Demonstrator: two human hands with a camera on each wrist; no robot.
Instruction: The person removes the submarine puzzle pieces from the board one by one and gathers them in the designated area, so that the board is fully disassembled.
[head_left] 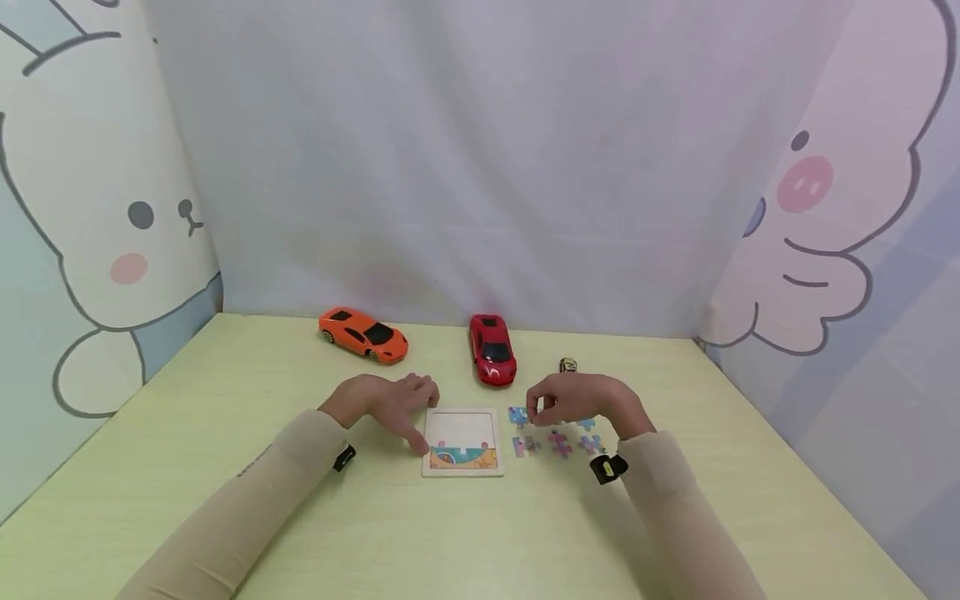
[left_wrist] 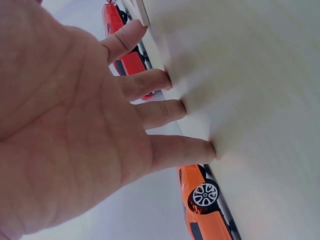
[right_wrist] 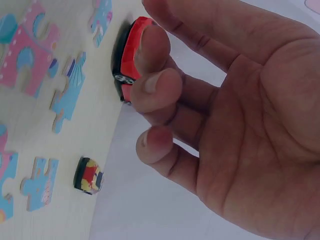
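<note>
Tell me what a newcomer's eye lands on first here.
The orange toy car and red toy car parked at the table's far edge. Nearer, the left hand rests its fingers beside the puzzle tray, while the right hand hovers over loose puzzle pieces.

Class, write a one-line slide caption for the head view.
Left hand touches the puzzle tray; right hand hovers over loose pieces.

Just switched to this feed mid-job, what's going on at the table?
A person is working a jigsaw. The left hand rests with straight fingers beside the puzzle tray, where only the bottom row is filled. The right hand hovers, empty, above loose pieces. Orange car and red car sit behind.
</note>
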